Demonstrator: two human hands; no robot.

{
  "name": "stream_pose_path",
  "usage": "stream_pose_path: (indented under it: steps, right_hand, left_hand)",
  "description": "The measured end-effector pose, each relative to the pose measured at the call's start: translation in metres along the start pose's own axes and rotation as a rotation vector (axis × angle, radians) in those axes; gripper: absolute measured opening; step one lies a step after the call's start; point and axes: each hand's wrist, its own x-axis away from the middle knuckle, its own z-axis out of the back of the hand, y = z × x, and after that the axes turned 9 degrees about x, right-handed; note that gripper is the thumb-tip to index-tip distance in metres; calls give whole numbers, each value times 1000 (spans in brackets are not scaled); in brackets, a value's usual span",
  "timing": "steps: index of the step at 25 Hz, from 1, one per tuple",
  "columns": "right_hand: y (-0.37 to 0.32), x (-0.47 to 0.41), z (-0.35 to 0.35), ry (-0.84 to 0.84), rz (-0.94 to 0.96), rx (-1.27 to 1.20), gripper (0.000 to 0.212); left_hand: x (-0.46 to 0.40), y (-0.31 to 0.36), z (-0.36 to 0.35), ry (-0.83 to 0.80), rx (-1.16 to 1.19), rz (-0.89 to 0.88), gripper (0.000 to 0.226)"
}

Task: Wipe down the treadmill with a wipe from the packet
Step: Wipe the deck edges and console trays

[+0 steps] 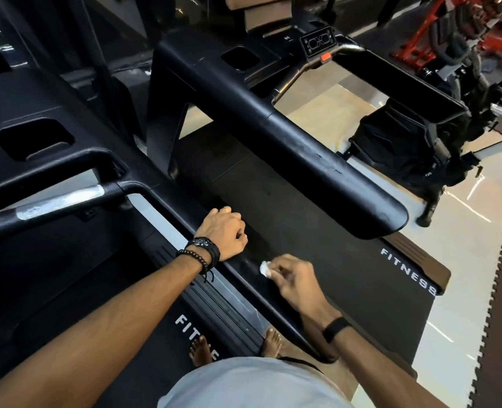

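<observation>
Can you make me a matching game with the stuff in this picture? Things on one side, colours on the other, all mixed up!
Things:
1. wipe in the right hand
2. beaded bracelet on the left wrist
3. tab on the treadmill console
4. T-shirt

Colours:
A. orange-red
B. grey
C. white
D. black

Pairs: 1-C, 2-D, 3-A, 4-B

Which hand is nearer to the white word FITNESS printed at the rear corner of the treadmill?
The right hand, holding the wipe, is nearer to the FITNESS lettering. The left hand rests on the black side rail, farther away.
</observation>
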Motion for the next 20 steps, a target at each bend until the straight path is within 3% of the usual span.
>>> stream_pose_path:
  steps: [6, 11, 17, 20]
  right_hand:
    - [-7, 11, -5, -94, 207, -37, 6]
    - [18, -17, -4, -103, 86, -96, 8]
    - [17, -18, -8, -137, 163, -169, 4]
    - [49, -12, 0, -171, -45, -148, 11]
  left_hand:
    - [1, 7, 1, 18, -13, 47, 23]
    - [1, 8, 1, 43, 29, 110, 24]
    - [-2, 6, 0, 45, 38, 105, 27]
    - [-2, 5, 0, 63, 68, 138, 29]
